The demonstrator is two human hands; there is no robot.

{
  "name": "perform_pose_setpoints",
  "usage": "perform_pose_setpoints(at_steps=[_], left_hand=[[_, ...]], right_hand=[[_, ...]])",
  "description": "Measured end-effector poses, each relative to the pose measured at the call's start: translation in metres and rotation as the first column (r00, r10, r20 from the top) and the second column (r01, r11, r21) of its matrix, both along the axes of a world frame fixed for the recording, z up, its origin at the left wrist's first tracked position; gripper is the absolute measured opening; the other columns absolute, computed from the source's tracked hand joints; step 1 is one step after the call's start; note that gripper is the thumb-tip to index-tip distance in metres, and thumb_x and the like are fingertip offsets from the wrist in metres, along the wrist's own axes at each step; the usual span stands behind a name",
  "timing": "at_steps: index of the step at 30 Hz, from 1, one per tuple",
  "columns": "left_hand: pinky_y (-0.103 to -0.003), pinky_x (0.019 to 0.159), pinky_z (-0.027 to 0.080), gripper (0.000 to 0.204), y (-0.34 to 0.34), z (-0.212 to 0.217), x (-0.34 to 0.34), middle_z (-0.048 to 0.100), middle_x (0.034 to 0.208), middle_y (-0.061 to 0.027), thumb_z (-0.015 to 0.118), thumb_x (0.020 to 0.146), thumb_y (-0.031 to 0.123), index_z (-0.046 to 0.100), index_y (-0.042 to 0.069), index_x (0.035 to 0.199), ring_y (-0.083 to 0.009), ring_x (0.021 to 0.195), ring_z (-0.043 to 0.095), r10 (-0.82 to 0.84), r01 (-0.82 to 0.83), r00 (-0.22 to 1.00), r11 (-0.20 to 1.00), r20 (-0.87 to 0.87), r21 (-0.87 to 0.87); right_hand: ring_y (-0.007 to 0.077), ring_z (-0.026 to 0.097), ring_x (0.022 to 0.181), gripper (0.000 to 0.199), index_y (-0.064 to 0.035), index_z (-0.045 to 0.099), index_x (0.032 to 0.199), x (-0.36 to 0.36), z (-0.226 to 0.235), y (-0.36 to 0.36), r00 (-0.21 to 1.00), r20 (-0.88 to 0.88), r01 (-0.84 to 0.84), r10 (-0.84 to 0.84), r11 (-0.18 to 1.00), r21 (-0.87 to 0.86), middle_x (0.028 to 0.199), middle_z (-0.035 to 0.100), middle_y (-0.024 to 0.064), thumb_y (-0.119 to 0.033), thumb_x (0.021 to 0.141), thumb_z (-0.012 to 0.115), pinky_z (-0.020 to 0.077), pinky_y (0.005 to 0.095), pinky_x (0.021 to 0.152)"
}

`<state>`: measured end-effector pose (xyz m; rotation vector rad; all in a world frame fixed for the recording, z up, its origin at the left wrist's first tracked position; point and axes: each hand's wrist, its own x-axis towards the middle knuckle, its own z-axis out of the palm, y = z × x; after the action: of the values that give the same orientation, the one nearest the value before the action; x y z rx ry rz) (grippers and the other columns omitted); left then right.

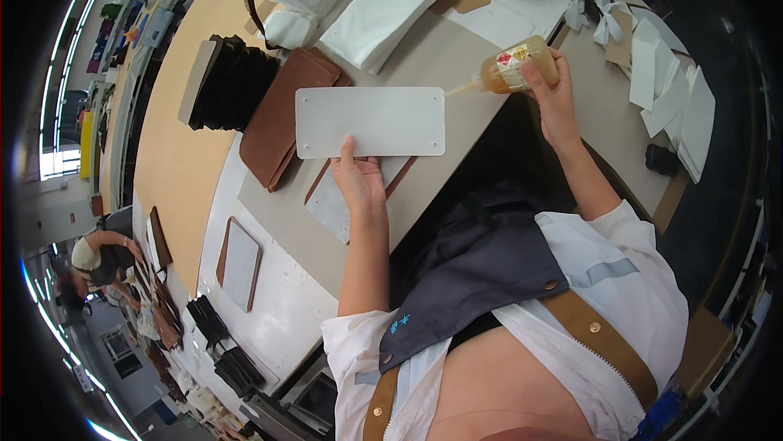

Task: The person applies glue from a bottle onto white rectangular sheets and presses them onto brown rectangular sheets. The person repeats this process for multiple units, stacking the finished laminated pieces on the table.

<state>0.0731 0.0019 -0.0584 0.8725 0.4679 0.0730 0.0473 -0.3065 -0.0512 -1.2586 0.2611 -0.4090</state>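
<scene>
A white rectangular panel [371, 121] with rounded corners is pinned flat on the grey-brown worktable [457, 57] by the left hand [359, 180], whose fingers are pressed on the panel's lower edge – a hold by pressure, nothing being enclosed in the fist. A squeeze bottle [518, 66] of amber liquid is grasped in the right hand [555, 94], fingers wrapped round its body, and is tipped sideways so that its nozzle is brought just beside the panel's upper right corner. Under the left hand a grey sheet [334, 204] with a brown edge is partly covered by the panel. To the left of the panel a stack of brown pieces [281, 115] is laid, and beside it a stack of black pieces [232, 82]. Beyond the panel, folded white padded sheets [391, 4] are piled – further white cut pieces [673, 98] are spread well apart on the right. Another person [98, 261] is seen bent over at the far left edge
</scene>
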Motion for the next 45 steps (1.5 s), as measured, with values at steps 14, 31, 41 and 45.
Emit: perform_pose_setpoints(at_steps=[14, 31, 41, 45], left_hand=[[-0.037, 0.099, 0.053, 0.034, -0.002, 0.001, -0.001, 0.058, 0.129, -0.0085, 0.06, 0.096, 0.006, 0.052, 0.006, 0.129, -0.0204, 0.116, 0.06, -0.014, 0.014, 1.0, 1.0, 0.008, 0.001], [-0.038, 0.1, 0.051, 0.032, -0.002, 0.001, -0.001, 0.059, 0.127, -0.0063, 0.061, 0.095, 0.008, 0.053, 0.008, 0.126, -0.0191, 0.115, 0.059, 0.0, 0.0, 1.0, 1.0, -0.012, -0.007], [-0.036, 0.104, 0.049, 0.036, 0.006, 0.017, 0.002, 0.058, 0.128, -0.0061, 0.067, 0.092, 0.007, 0.054, 0.006, 0.126, -0.0191, 0.119, 0.058, 0.068, -0.064, 0.997, 0.988, 0.024, -0.139], [-0.035, 0.104, 0.051, 0.034, 0.022, 0.038, 0.001, 0.061, 0.125, -0.0063, 0.067, 0.091, 0.005, 0.056, 0.005, 0.123, -0.0189, 0.117, 0.06, 0.143, -0.128, 0.989, 0.956, 0.037, -0.262]], right_hand=[[0.0146, 0.057, 0.111, 0.065, 0.0011, 0.04, 0.131, 0.011, -0.008, 0.001, 0.999, 0.042, 0.006, 0.001, 0.988, -0.154, 0.122, 0.055, 0.0096, -0.029, 0.089, 0.079, 0.0491, 0.0278, 0.096], [0.0133, 0.058, 0.111, 0.055, -0.0022, 0.046, 0.129, -0.044, 0.003, 0.022, 0.987, -0.072, -0.154, 0.144, 0.975, -0.163, 0.119, 0.058, 0.0073, -0.031, 0.093, 0.075, 0.0496, 0.0288, 0.095], [0.0316, 0.054, 0.13, 0.059, 0.0002, 0.043, 0.141, 0.023, 0.005, -0.038, 0.903, 0.318, -0.409, 0.29, 0.352, 0.842, 0.139, 0.054, 0.0197, -0.035, 0.098, 0.064, 0.0513, 0.0446, 0.108], [0.0375, 0.049, 0.134, 0.064, 0.0048, 0.04, 0.143, 0.08, 0.014, -0.046, 0.918, 0.354, -0.354, 0.178, -0.033, 0.935, 0.141, 0.051, 0.0245, -0.027, 0.095, 0.068, 0.0466, 0.047, 0.112]])
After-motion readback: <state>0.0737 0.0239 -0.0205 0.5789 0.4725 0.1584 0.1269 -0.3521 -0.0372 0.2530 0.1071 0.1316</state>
